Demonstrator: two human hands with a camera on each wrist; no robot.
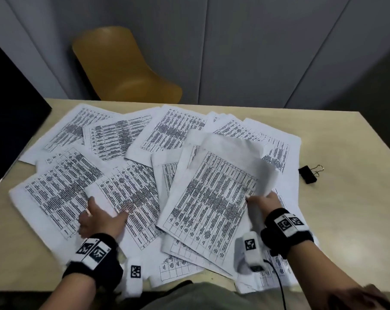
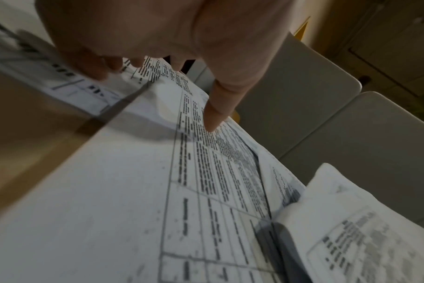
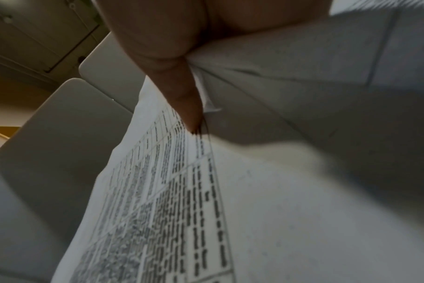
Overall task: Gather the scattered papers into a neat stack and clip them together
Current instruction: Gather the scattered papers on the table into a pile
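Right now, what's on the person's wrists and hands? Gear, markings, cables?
Both hands, left and right, are bare, with no gloves or sleeves. Each wrist wears a black band carrying white blocks printed with black-and-white square tags. A white camera unit with its own tag hangs under each wrist. A black cable runs from the right unit.

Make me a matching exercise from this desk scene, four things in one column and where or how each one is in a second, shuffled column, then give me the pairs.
Column one:
1. binder clip
2. right hand
3. left hand
4. yellow chair

Column two:
A. behind the table's far edge
B. fingers spread on sheets lying flat
C. on bare tabletop, right of the papers
D. gripping a raised bundle of sheets

Pairs: 1-C, 2-D, 3-B, 4-A
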